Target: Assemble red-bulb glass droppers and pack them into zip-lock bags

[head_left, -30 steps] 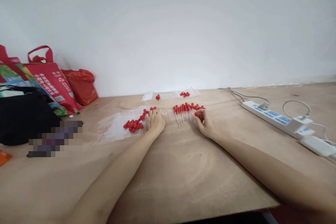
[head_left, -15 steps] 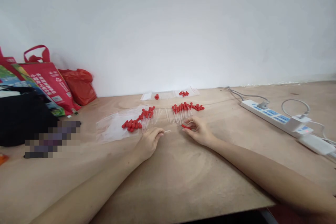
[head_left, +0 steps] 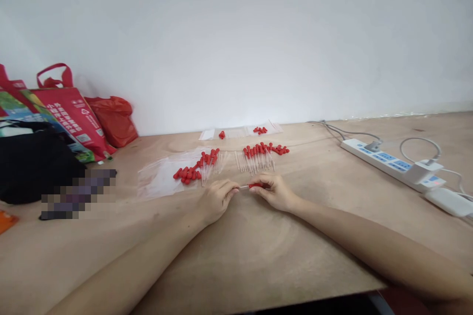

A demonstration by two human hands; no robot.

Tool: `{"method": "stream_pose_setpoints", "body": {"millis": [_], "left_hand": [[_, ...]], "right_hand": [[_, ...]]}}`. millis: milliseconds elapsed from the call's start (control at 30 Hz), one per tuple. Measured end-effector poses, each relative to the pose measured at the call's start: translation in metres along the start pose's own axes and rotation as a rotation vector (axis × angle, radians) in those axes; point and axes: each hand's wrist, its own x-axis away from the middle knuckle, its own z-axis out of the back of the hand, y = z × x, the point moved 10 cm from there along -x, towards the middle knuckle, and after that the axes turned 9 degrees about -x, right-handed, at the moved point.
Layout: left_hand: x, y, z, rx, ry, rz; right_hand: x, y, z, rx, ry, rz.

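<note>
My left hand (head_left: 216,198) pinches a thin clear tube (head_left: 244,187) at the middle of the wooden table (head_left: 258,251). My right hand (head_left: 273,190) pinches a small red cap (head_left: 254,185) at the tube's other end; the two hands almost meet. Just beyond them lie two heaps: clear tubes with red caps (head_left: 260,155) on the right, and red caps with tubes (head_left: 195,167) on a clear plastic bag (head_left: 158,177) on the left.
More clear bags with a few red caps (head_left: 240,133) lie by the wall. Red shopping bags (head_left: 74,113) and a black bag (head_left: 33,162) stand at the left. A white power strip (head_left: 388,165) with plugs and cables lies at the right.
Both hands drew back from the heaps toward me. The left took a clear tube, the right a red cap, and they have come together in front of the heaps.
</note>
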Motion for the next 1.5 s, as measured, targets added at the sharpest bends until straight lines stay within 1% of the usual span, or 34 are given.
{"method": "stream_pose_setpoints", "body": {"millis": [100,267,467,600,767,1000,1200,1500], "left_hand": [[0.0,0.001,0.0,0.039,0.014,-0.009],[0.0,0.003,0.002,0.082,0.036,-0.04],[0.0,0.009,0.005,0.086,0.065,-0.089],[0.001,0.013,0.004,0.055,0.074,-0.133],[0.003,0.02,0.006,-0.038,0.1,-0.189],[0.003,0.031,0.012,-0.119,0.15,-0.212],[0.002,0.03,0.004,-0.135,0.085,-0.17],[0.002,0.025,-0.009,-0.184,0.023,-0.157]], "right_hand": [[0.001,0.001,-0.002,-0.029,0.001,-0.006],[0.003,0.002,-0.007,-0.025,-0.053,-0.013],[0.005,-0.009,-0.004,-0.017,-0.029,0.072],[0.007,-0.016,-0.003,0.024,-0.032,0.123],[0.009,-0.021,-0.005,0.08,-0.039,0.178],[0.012,-0.022,-0.014,0.161,-0.112,0.251],[0.01,-0.02,-0.021,0.243,-0.171,0.246],[0.009,-0.022,-0.033,0.377,-0.224,0.279]]}}
